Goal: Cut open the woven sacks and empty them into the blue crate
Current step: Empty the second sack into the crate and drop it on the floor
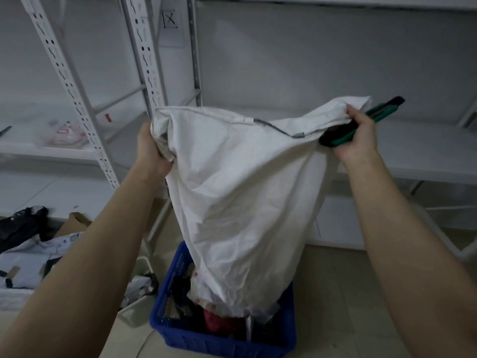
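The white woven sack [240, 192] hangs upside down above the blue crate [222, 339], its lower mouth reaching into the crate among dark and red items [219, 319]. The left hand [152, 148] has a closed grip on one upper corner of the sack. The right hand [358, 135] has a closed grip on the opposite corner together with a green utility knife [366, 120], which points up and to the right. White metal shelves [426, 140] stand behind. Packages [28, 257] lie on the floor to the left of the crate.
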Tool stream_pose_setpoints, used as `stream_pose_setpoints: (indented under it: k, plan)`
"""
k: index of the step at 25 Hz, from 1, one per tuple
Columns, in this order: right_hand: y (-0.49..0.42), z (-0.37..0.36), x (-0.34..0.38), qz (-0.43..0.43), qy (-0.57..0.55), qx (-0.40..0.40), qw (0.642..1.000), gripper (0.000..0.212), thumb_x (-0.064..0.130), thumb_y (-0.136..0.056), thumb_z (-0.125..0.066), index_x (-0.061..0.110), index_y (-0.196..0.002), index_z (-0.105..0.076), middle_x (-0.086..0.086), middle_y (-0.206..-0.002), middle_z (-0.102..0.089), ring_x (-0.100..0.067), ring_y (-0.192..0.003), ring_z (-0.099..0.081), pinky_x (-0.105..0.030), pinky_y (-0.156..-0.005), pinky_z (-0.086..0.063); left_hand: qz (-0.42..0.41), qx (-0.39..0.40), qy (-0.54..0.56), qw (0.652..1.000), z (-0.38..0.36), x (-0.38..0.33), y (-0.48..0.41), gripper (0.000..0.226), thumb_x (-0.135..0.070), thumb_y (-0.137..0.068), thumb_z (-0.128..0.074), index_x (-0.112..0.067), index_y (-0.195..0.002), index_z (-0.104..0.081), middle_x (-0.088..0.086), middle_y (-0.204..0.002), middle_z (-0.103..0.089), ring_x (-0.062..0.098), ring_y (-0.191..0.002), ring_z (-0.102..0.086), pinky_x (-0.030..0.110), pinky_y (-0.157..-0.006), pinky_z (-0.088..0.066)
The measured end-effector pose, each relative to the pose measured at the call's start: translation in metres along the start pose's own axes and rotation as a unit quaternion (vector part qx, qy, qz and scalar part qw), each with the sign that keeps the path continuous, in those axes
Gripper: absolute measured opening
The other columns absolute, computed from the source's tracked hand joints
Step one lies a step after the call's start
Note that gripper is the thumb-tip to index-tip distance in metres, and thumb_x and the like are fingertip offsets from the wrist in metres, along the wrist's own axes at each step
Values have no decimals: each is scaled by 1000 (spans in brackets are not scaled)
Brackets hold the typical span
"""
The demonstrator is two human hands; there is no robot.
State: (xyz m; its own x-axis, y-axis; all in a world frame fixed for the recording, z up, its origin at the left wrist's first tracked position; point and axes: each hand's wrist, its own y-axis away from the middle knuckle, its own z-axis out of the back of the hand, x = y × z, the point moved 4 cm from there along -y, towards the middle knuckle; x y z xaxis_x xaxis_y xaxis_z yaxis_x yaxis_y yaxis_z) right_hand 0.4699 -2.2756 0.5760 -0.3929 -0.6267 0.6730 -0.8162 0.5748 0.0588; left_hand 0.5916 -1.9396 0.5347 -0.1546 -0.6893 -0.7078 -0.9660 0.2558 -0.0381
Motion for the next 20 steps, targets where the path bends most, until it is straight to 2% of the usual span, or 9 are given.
stream_pose_setpoints:
  k: [3,8,12,14,16,20]
  plan:
    - [-3,3,-12,-19,17,-8,1000,8,13,-90,-53,12,-89,-61,-6,-89,-64,-24,-85,-63,-35,-76,-53,25,12,-65,997,7,8,-8,28,-29,-93,-42,-13,-98,-64,7,-103,-62,24,-107,-56,38,-108,-36]
    - [-3,-36,7,28,-35,73,996,13,14,-89,-52,9,-86,-63,-8,-82,-65,-25,-83,-66,-33,-78,-55,-20,63,-14,998,-12,-8,-34,24,-27,-92,-42,-13,-95,-61,7,-101,-58,25,-113,-46,35,-105,-36]
    - [-2,-55,18,54,-57,92,993,13,13,-87,-52,7,-80,-61,-9,-78,-64,-26,-82,-64,-34,-79,-54,-46,104,-27,993,-34,-24,-49,32,-27,-95,-37,-5,-106,-58,13,-109,-57,33,-119,-46,40,-108,-34]
    - [-4,-59,21,51,-48,100,993,14,14,-87,-53,6,-79,-62,-9,-78,-64,-26,-82,-65,-34,-80,-54,-44,87,-27,995,-37,-30,-56,32,-30,-96,-36,-5,-110,-52,14,-108,-56,33,-118,-46,40,-105,-36]
    - [-6,-49,10,29,-34,97,994,15,15,-88,-52,7,-81,-63,-9,-79,-65,-26,-82,-66,-34,-78,-55,-28,56,-40,997,-25,-19,-58,40,-35,-96,-33,-8,-111,-57,14,-115,-59,32,-121,-50,40,-105,-39]
    - [-10,-5,-29,-20,-5,63,998,15,17,-87,-53,11,-96,-64,-8,-97,-67,-26,-97,-65,-35,-81,-55,18,60,-29,998,21,23,-46,40,-37,-89,-39,-13,-117,-56,14,-127,-48,34,-129,-40,43,-110,-30]
